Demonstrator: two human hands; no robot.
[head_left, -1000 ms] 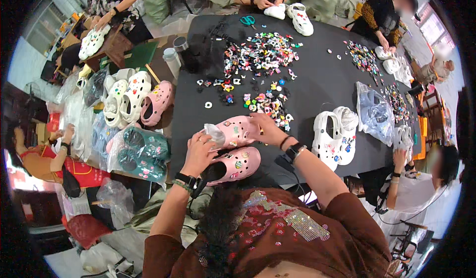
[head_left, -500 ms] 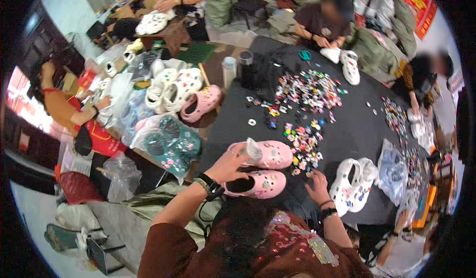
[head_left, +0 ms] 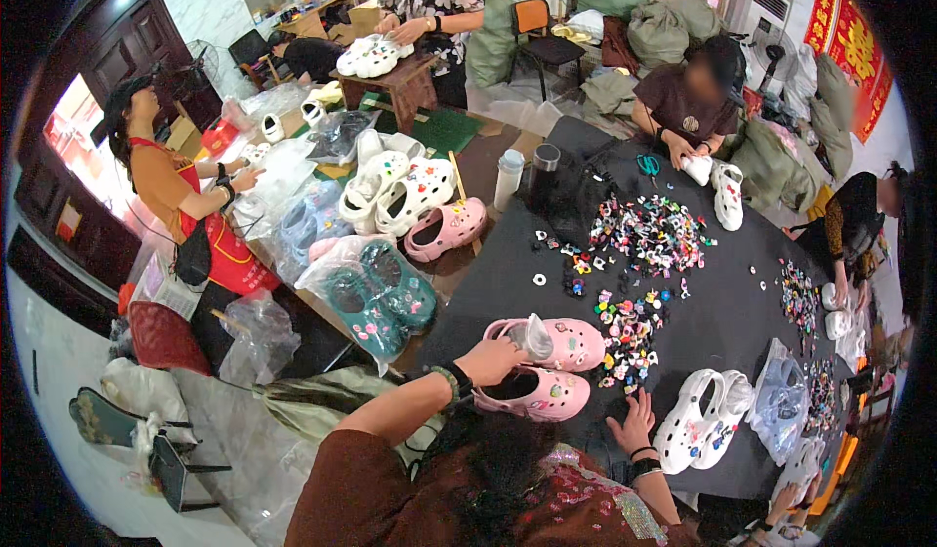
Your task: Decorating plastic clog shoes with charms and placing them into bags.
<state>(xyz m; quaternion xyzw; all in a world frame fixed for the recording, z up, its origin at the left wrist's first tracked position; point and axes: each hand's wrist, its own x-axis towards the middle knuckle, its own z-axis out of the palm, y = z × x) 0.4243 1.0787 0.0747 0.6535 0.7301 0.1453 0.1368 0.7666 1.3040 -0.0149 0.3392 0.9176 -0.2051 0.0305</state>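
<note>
A pair of pink clogs with charms lies side by side on the black table in front of me. My left hand [head_left: 493, 360] reaches over the near pink clog [head_left: 537, 394] and grips the heel-side rim of the far pink clog [head_left: 564, 343]. Its fingertips are partly hidden there, beside crumpled clear plastic [head_left: 538, 338] poking out of the opening. To the right of the clogs, my right hand [head_left: 632, 424] rests on the tabletop with fingers spread, holding nothing. Small colourful shoe charms [head_left: 630, 337] lie heaped just beyond it.
White clogs [head_left: 703, 420] stand right of my right hand, near a bagged blue pair [head_left: 779, 391]. A larger charm pile [head_left: 649, 235] lies farther back. Bagged green clogs [head_left: 381, 298] sit at the left, a white bottle [head_left: 509, 178] behind. Several people work around the tables.
The whole view has shifted, so the table and hands sit lower and farther right. My left hand stays at the far pink clog. My right hand remains spread on the table.
</note>
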